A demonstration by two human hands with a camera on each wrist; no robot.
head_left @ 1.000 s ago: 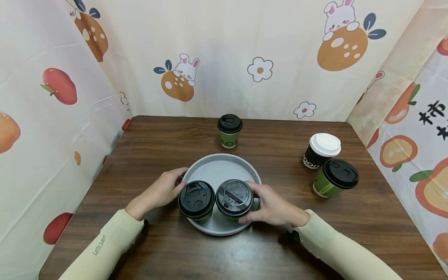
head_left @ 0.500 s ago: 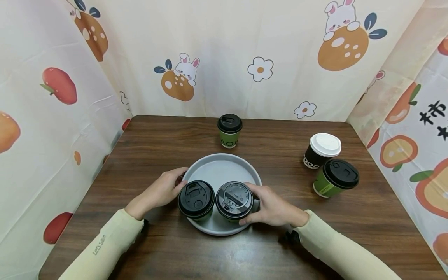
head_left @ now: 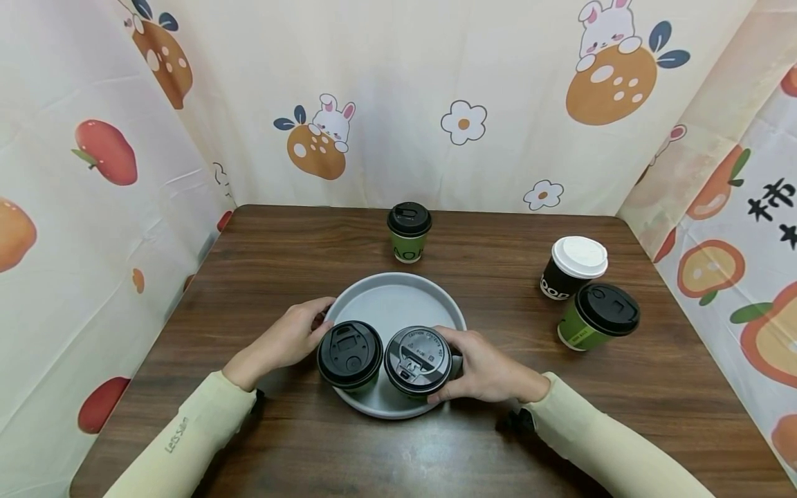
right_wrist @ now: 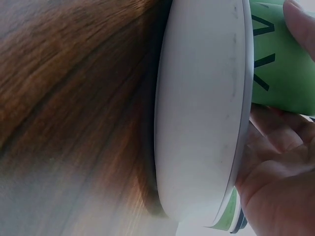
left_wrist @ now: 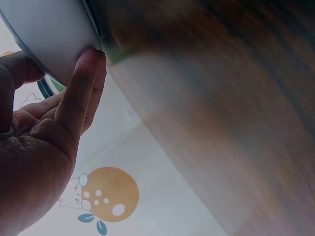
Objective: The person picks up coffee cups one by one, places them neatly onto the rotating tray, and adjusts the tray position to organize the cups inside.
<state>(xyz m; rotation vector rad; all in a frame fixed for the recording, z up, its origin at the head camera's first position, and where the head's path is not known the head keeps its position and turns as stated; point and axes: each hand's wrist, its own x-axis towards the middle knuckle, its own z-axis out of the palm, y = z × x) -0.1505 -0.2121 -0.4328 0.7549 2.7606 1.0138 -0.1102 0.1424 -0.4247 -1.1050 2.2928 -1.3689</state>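
Note:
A round grey plate (head_left: pixel 392 297) lies on the table with two black-lidded green paper cups near its front edge. My left hand (head_left: pixel 292 335) pinches the plate's left rim, beside the left cup (head_left: pixel 350 354). In the left wrist view, fingertips press the outer wall of the plate (left_wrist: pixel 54 34); the thumb is on the other side. My right hand (head_left: pixel 482 366) grips the right cup (head_left: pixel 417 361) from its right side. In the right wrist view, thumb and fingers stand around that green cup (right_wrist: pixel 283 64), just over the plate's rim (right_wrist: pixel 248 98).
Behind the plate stands another green cup (head_left: pixel 408 235) with a black lid. At right, a black cup with a white lid (head_left: pixel 579 258) stands close to a green cup (head_left: pixel 588 325). Patterned curtains (head_left: pixel 398 104) border the brown wooden table (head_left: pixel 280 429).
The right cup's lid has shifted slightly toward the near side, with the right hand still around it. My left hand and the plate have not visibly moved.

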